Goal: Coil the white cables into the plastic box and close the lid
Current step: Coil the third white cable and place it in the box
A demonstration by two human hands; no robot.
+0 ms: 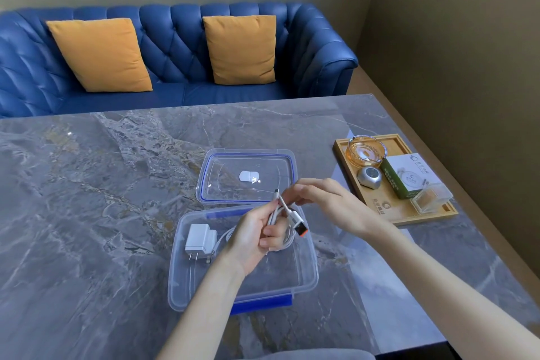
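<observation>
Two hands met above the far right part of the open plastic box (187, 286), and the coming move seemed to turn on how the bundle in them sat over that opening. The left hand (257, 235) had its fingers curled round a gathered white cable (277, 215), loops hanging below the fist and just inside the box's outline, so the coil lay straight down from the fingers rather than off to a side. The bundle's long axis ran roughly from near-left to far-right, with a plug with an orange tip (299, 229) poking out beside the knuckles. The right hand (330, 202) pinched the free end near a small connector at the top of the bundle, fingers narrow and bent; it was the nearer hand to the loose tail, while the left carried the weight. Inside the box a white charger (200, 241) lay at the left end with another white lead curving beside it, leaving the right and near part of the floor open for the coil. The clear lid (247, 177) lay flat on the grey table (87, 184) just beyond the box, touching or nearly touching its far rim. A wooden tray (393, 212) sat to the right, near the right wrist, so room on that side looked tighter.
</observation>
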